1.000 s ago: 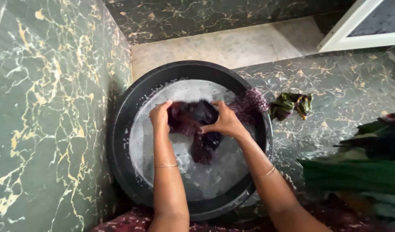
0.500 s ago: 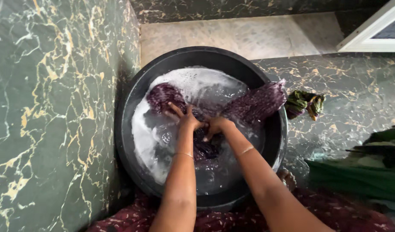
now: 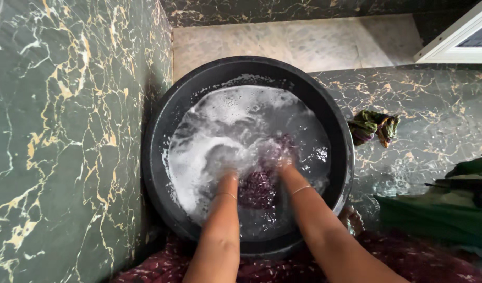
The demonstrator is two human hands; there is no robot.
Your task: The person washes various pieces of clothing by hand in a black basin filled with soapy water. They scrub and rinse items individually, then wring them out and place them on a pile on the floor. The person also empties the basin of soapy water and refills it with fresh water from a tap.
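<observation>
Plunging both hands into the soapy water of the black basin (image 3: 157, 157), you are at the wash step. The left hand (image 3: 228, 170) and right hand (image 3: 282, 163) are submerged past the wrist; their grip cannot be told. The maroon cloth (image 3: 259, 186) lies between them, underwater. Next, judge a firm hold before lifting.

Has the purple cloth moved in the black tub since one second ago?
Yes. The purple cloth was draped over the right rim of the black tub; now it is pushed down under the foamy water, off the rim.
</observation>
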